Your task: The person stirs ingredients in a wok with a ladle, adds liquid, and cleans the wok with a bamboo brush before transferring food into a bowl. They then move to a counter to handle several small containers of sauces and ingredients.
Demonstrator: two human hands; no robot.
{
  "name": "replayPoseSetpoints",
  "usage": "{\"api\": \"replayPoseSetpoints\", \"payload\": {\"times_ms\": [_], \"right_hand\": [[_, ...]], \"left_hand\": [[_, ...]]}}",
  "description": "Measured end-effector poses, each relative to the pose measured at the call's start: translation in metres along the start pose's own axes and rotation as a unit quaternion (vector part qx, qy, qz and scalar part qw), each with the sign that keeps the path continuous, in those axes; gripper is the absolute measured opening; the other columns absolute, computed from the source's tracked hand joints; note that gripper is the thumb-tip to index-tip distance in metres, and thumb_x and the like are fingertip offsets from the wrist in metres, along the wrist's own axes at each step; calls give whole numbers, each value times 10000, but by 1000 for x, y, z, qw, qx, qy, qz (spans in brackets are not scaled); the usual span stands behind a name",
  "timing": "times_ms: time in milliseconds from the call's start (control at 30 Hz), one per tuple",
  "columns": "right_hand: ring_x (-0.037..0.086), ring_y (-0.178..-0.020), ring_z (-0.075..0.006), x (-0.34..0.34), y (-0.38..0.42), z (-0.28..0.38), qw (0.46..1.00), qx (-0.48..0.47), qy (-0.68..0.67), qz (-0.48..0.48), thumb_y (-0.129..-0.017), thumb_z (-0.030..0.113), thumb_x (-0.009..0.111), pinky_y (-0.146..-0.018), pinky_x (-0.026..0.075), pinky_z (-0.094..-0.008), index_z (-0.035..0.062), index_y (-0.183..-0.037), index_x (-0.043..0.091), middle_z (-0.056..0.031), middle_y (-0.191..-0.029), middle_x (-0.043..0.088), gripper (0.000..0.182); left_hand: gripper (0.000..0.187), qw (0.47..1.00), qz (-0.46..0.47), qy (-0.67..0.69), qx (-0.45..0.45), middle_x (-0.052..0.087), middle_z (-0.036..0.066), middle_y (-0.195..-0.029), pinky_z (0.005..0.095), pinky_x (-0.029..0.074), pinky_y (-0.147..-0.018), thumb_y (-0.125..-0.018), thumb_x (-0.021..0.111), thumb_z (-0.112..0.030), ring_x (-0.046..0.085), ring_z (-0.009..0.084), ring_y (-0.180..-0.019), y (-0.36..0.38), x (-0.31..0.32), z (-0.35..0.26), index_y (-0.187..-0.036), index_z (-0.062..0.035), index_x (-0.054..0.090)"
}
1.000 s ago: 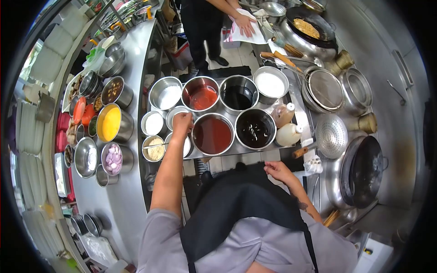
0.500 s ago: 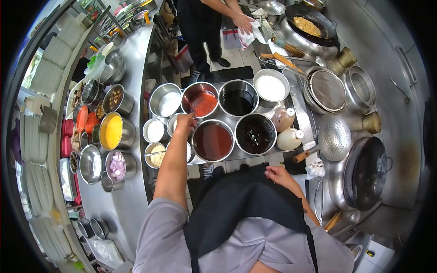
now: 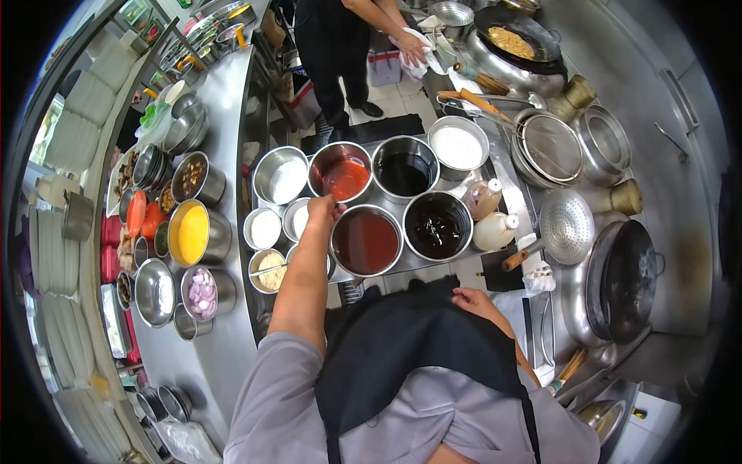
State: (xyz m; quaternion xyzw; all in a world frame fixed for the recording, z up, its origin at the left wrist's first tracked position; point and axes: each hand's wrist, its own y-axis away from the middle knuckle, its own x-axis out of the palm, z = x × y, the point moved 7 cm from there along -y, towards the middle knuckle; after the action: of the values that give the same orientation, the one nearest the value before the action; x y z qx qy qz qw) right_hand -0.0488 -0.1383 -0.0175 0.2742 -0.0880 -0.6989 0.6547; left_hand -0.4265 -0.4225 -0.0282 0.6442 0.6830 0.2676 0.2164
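My left hand (image 3: 326,209) reaches over the metal pots, its fingers curled between a pot of bright red sauce (image 3: 345,178) and a pot of reddish-brown liquid (image 3: 365,240). What its fingers grip, if anything, is hidden. Beside that wrist stand small tubs of white powder (image 3: 265,229) and a tub of tan powder (image 3: 272,271) with a spoon in it. To the right are two pots of dark liquid, one with near-black sauce (image 3: 438,226) and one behind it (image 3: 404,168). My right hand (image 3: 473,299) hangs beside the black apron (image 3: 402,332), fingers loosely curled, with nothing visible in them.
Two plastic bottles (image 3: 496,232) stand right of the pots. Further right are a perforated ladle (image 3: 568,228), a round strainer (image 3: 550,147) and a dark wok (image 3: 624,278). At left, a steel counter (image 3: 232,340) bears bowls. A co-worker's hands (image 3: 413,48) hold a white cloth.
My left hand has shifted slightly right and down, toward the reddish-brown liquid. My right hand stays near the apron. The view has shifted a little.
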Motion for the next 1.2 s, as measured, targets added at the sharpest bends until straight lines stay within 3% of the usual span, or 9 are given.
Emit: {"api": "replayPoseSetpoints", "payload": {"times_ms": [267,333,533,600,667,767,833,967,1200], "right_hand": [[613,-779,-111,11,-4,-38,999,-25,-39,-9,-854,197,674,-714,502,-255,-35,-1139,605,-78,-880,674,374],[619,-793,-124,13,-3,-35,999,-21,-27,-17,-852,199,675,-726,504,-261,-34,-1137,605,-85,-889,675,375],[629,-804,-134,16,-1,-40,999,-7,-45,-10,-850,199,675,-736,506,-265,-39,-1131,606,-103,-898,681,374],[628,-801,-132,15,1,-43,999,-10,-37,-13,-851,198,674,-734,505,-266,-44,-1133,603,-106,-895,681,379],[627,-798,-130,13,3,-38,999,-12,-30,-17,-852,197,673,-732,505,-266,-50,-1135,600,-109,-892,681,383],[625,-791,-126,8,8,-35,1000,-1,-22,-22,-852,195,675,-727,503,-260,-61,-1133,598,-116,-893,682,388],[624,-787,-122,8,9,-40,999,-21,-9,-25,-852,189,675,-716,501,-254,-66,-1126,600,-120,-889,682,382],[624,-784,-122,9,10,-53,999,-6,-33,-18,-852,185,675,-711,501,-252,-67,-1122,603,-113,-882,682,375],[631,-804,-126,3,10,-25,1000,22,6,-3,-852,190,669,-736,502,-255,-65,-1150,588,-103,-894,685,401]], "left_hand": [[172,999,-20,45,22,584,136,-696,304,475,-454,-762,564,-55,600,247,-539,-14,-1,10,-841,98,579],[239,996,79,51,10,598,151,-763,325,500,-526,-758,600,-103,610,257,-617,-26,4,22,-884,99,582],[291,996,61,-49,-47,596,161,-867,322,513,-582,-794,574,-162,615,268,-712,-26,10,27,-999,45,588],[290,994,86,58,-17,592,158,-863,302,513,-583,-799,562,-149,607,251,-714,-28,13,25,-1021,37,579],[248,994,81,78,-2,591,140,-860,278,492,-557,-800,526,-111,574,223,-656,-48,12,33,-994,36,573],[213,988,120,79,-55,580,132,-805,268,461,-478,-797,487,-74,501,177,-544,-54,16,39,-966,30,565],[185,991,99,30,-83,562,129,-740,254,377,-386,-798,455,-55,425,144,-468,-49,15,36,-940,12,552],[155,987,105,81,-88,548,144,-705,221,253,-361,-813,445,-68,384,125,-447,-40,17,25,-936,-23,527],[167,985,121,80,-96,543,167,-731,226,263,-369,-872,461,-123,389,143,-462,-55,26,19,-1019,-47,490]]}}
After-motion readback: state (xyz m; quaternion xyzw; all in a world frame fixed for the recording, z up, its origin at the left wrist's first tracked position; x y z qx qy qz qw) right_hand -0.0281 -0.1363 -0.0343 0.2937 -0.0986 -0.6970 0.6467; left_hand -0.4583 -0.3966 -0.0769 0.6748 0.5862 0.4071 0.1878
